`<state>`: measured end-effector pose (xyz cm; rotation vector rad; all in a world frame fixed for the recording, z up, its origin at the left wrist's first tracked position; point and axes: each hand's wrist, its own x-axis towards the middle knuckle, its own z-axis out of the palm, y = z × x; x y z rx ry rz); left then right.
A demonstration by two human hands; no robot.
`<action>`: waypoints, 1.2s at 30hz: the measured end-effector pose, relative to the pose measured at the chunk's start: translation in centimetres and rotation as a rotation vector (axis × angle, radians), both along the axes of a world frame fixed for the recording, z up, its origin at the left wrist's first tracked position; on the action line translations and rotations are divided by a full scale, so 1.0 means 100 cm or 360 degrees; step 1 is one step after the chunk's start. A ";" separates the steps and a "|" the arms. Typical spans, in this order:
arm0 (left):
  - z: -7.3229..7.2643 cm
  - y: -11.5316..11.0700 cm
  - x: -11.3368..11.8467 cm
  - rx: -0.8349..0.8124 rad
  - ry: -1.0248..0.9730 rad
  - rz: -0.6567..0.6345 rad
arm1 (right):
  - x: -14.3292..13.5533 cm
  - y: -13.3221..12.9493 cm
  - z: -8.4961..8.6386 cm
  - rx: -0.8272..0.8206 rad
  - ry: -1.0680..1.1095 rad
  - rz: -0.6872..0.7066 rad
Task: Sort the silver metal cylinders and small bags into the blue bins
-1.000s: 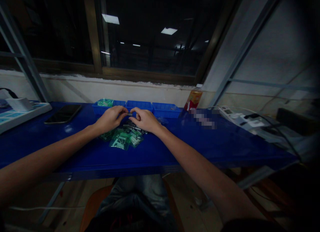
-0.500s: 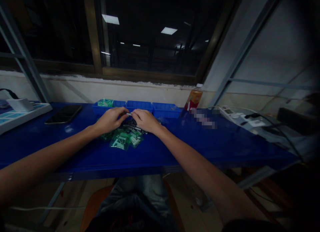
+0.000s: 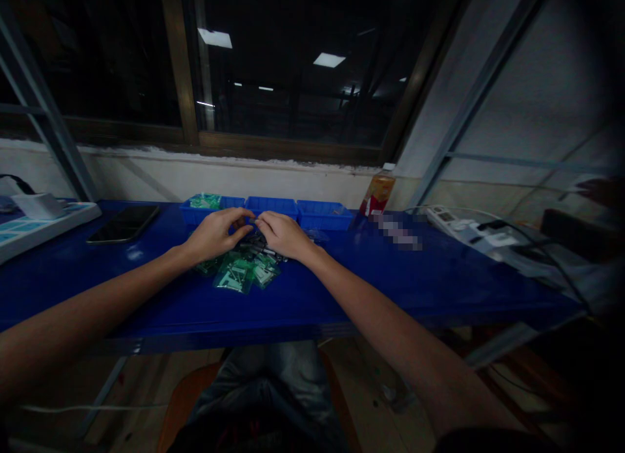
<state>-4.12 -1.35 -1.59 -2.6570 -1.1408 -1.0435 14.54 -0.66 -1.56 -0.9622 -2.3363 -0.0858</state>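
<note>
While the left hand point(image 3: 213, 235) curves its thumb and forefinger with a gap between them, apparently free of any part, the right hand point(image 3: 286, 235) bunches its fingertips just beside it; whether these pinch something small cannot be told. Beneath both lie green packets point(image 3: 234, 275) and loose small parts point(image 3: 258, 246), heaped on the blue table point(image 3: 390, 277). Three blue bins point(image 3: 325, 217) stand in a row behind, the leftmost holding more green packets. Near the right-hand bin, an amber bottle point(image 3: 378, 185) wears a red label point(image 3: 375, 204), its lettering too dim to read; the item before it is pixelated. Reddish print on the person's dark top point(image 3: 244, 432) is likewise illegible.
</note>
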 end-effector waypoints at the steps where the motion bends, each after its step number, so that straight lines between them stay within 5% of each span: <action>1: 0.000 0.000 0.000 0.0029 0.0007 0.0006 | 0.000 0.000 0.000 -0.0017 -0.0004 0.0009; 15: 0.005 -0.002 0.002 -0.0113 0.0138 0.0159 | 0.002 0.001 0.001 0.0067 0.0120 0.0024; 23: -0.016 0.015 -0.004 -0.0263 0.0503 0.0050 | 0.031 0.037 -0.005 0.0159 0.0277 -0.0514; 36: -0.011 0.020 -0.015 -0.0360 0.0403 0.0561 | 0.054 0.053 -0.012 0.0058 0.0296 -0.1012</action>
